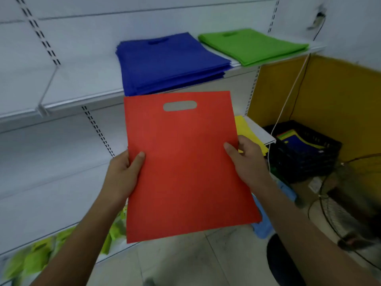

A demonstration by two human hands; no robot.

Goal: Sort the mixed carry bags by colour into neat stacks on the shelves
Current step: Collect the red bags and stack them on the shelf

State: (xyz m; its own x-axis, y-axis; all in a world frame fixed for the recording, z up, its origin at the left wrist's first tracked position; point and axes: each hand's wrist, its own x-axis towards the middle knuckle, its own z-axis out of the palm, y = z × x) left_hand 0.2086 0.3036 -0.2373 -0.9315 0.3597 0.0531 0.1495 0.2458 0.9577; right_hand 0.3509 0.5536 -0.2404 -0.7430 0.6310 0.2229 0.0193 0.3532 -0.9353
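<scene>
A flat red carry bag (185, 166) with an oval handle slot is held up in front of the shelves. My left hand (123, 174) grips its left edge, thumb on the front. My right hand (247, 162) grips its right edge the same way. On the upper shelf (82, 100) lies a thick stack of blue bags (171, 60), with a thinner stack of green bags (253, 45) to its right. Yellow bags (247, 131) peek out on the middle shelf behind the red bag.
A black crate (305, 151) with mixed coloured bags sits on the floor at right, against a yellow wall. A white cable (286, 104) hangs beside it. A floor fan (350, 205) stands at far right. Lime-green packets (37, 259) lie on the bottom shelf.
</scene>
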